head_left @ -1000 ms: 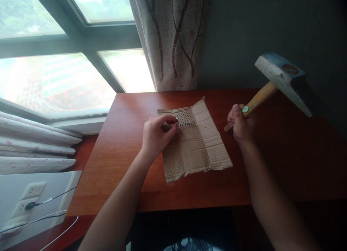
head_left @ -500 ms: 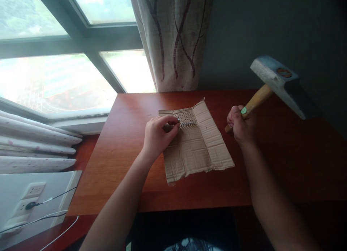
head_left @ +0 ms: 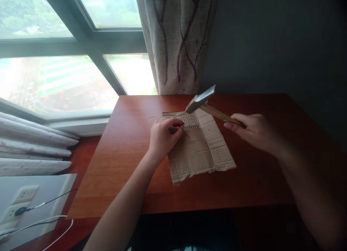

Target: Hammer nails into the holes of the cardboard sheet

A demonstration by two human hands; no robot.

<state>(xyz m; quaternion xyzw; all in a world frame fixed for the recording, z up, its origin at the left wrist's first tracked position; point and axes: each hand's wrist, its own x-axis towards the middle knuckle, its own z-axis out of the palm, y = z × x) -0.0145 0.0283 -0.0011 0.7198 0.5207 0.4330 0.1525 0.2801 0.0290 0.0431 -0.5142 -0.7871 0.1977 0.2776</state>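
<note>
My right hand (head_left: 252, 130) is wrapped round the wooden handle of a hammer (head_left: 202, 98). Its metal head hangs tilted above the far edge of a cardboard sheet (head_left: 195, 157). On that sheet lies a small piece with rows of dark holes (head_left: 188, 119), with a row of short, nail-like bits along its near edge. My left hand (head_left: 166, 135) rests at the left side of this piece, thumb and forefinger pinched together. Whatever is between those fingertips is too small to make out.
The cardboard lies on a reddish-brown wooden table (head_left: 121, 164). A window (head_left: 67, 81) and its ledge border the left, and a patterned curtain (head_left: 181, 45) hangs behind. At lower left a wall socket (head_left: 20, 209) has a black plug and cables.
The hammer has swung from raised at the right to low over the cardboard's far edge, my right hand turning with it. My left hand keeps its pinch beside the holed piece.
</note>
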